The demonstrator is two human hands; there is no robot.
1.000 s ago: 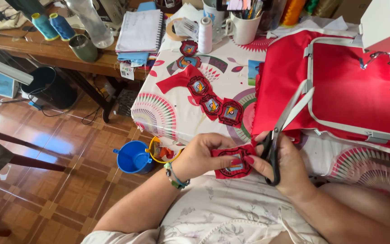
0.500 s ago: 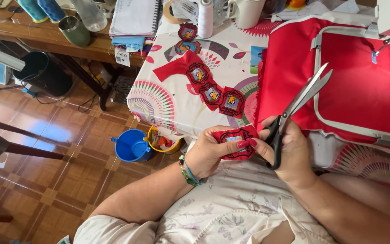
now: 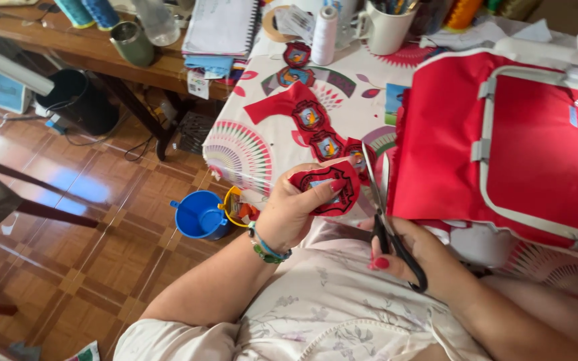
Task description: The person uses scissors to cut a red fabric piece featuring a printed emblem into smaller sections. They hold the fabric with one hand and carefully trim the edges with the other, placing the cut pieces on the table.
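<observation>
Two hands trim a red embroidered fabric patch (image 3: 326, 188): left hand (image 3: 296, 210) pinches it, right hand (image 3: 413, 257) grips black-handled scissors (image 3: 384, 217); cutting close to the border should work best.

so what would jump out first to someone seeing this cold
Most likely the big red fabric in a grey hoop frame, at the right of the table. Next, the left hand pinching a red embroidered patch at the table edge, and the right hand with black-handled scissors beside it.
</observation>
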